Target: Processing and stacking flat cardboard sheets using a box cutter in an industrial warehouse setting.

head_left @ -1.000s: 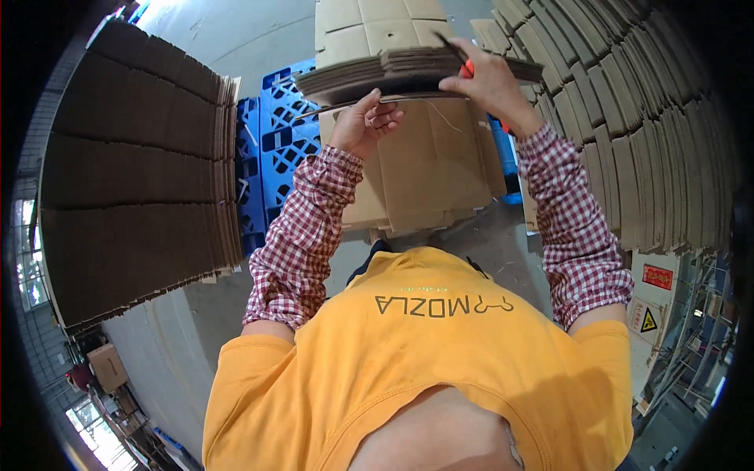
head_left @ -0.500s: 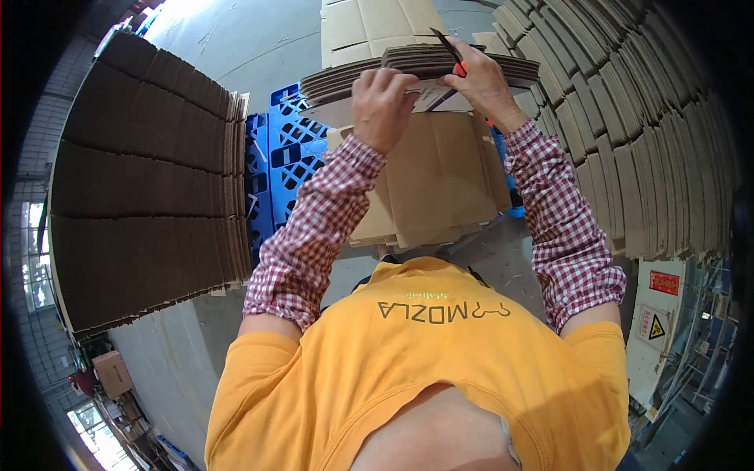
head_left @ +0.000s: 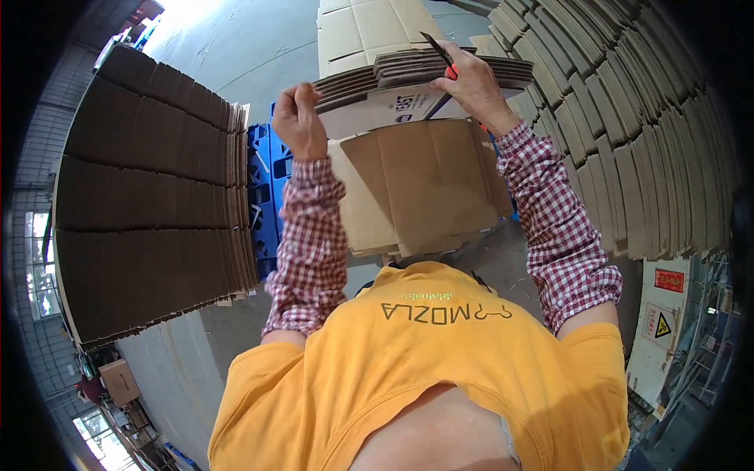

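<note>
A bundle of flat cardboard boxes, with a white printed front face, stands on edge ahead of me. My right hand is closed at the right part of its top edge and holds a utility knife with a dark blade and red-orange handle. The blade points up and away to the left. At the bundle's left end my left hand is raised with its fingers curled in. Whatever it pinches, if anything, is hidden. Below the bundle lies a brown cardboard sheet on a flat cardboard stack.
A tall stack of dark flat cardboard stands at left, beside a blue plastic pallet. Rows of stacked cardboard fill the right side. Pale cardboard sheets lie beyond the bundle. A white panel stands at lower right.
My left hand has moved left from the middle of the bundle to its left end, uncovering more of the printed face. The right hand with the knife has shifted slightly left.
</note>
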